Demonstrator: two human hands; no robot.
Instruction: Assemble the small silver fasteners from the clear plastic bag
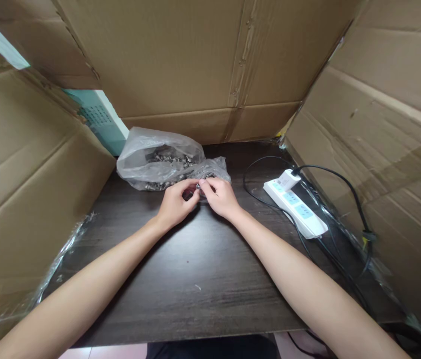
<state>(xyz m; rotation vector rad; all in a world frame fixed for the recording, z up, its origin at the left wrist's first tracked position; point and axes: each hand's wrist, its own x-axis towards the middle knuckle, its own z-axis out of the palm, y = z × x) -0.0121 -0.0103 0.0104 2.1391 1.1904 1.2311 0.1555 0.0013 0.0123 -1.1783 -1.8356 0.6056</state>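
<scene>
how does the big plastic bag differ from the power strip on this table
The big plastic bag is translucent and crumpled, while the power strip is white and straight-edged. The bag gapes open over many small metal parts; the strip has a white adapter plugged in. The bag also looks bulkier than the strip. Both rest on the dark tabletop.

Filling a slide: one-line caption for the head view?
Left hand and right hand meet at a small metal piece beside a translucent plastic bag of metal parts.

Left hand (177,203) pinches metal piece (198,186); right hand (221,197) adjoins; bag (139,157) behind.
</scene>
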